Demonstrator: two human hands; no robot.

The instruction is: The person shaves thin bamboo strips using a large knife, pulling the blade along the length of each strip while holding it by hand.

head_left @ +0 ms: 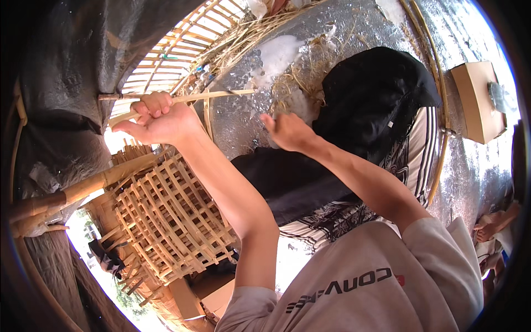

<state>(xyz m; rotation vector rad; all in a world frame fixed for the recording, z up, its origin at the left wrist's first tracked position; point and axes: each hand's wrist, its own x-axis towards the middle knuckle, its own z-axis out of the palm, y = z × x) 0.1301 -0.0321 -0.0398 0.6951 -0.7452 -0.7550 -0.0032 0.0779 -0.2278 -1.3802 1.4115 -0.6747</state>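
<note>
My left hand [166, 122] is raised at the upper left, its fingers curled round a pale bamboo strip [213, 96] and its thumb stretched out to the left. The strip runs across to the right, where its end stands free short of my other hand. My right hand [290, 131] hovers above the black cloth [373, 94] that covers my lap and legs. Its fingers are curled in with the thumb sticking out, and whatever they may hold is hidden.
Woven bamboo lattice [171, 218] stands at the lower left beside a thick bamboo pole [83, 191]. Thin bamboo shavings [232, 47] lie on a grey sheet at the back. A cardboard box [478, 102] sits at right, and another person's hand [487, 229] shows at the far right.
</note>
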